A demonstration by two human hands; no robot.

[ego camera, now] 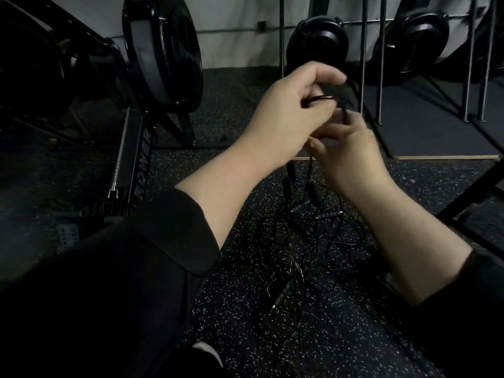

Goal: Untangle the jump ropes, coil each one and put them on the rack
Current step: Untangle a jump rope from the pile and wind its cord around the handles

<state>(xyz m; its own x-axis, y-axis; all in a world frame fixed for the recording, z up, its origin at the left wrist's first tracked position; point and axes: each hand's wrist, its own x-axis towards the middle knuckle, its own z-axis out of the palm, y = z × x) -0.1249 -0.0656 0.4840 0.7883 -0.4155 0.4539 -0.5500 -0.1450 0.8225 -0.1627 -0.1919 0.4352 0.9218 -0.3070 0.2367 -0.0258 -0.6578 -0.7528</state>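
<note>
Head view: left hand [293,110] and right hand [351,148] meet at frame centre, each curled around thin black jump rope cord. Remaining jump ropes [308,241] lie tangled on the speckled floor [245,309] below, ribbed handles among them.

1. Floor [245,336]: matt black, rubber-like, flecked with white specks, grainy.
2. Ropes [313,241]: thin dark cords with a faint sheen; handles [301,207] ribbed and black.
3. Flywheel housing [163,50]: glossy black, smooth, plastic-looking.
4. Chain [121,148]: bright metal.
5. Sleeve [122,255]: matt black cloth.
6. Rods [364,64]: dull grey metal.
</note>
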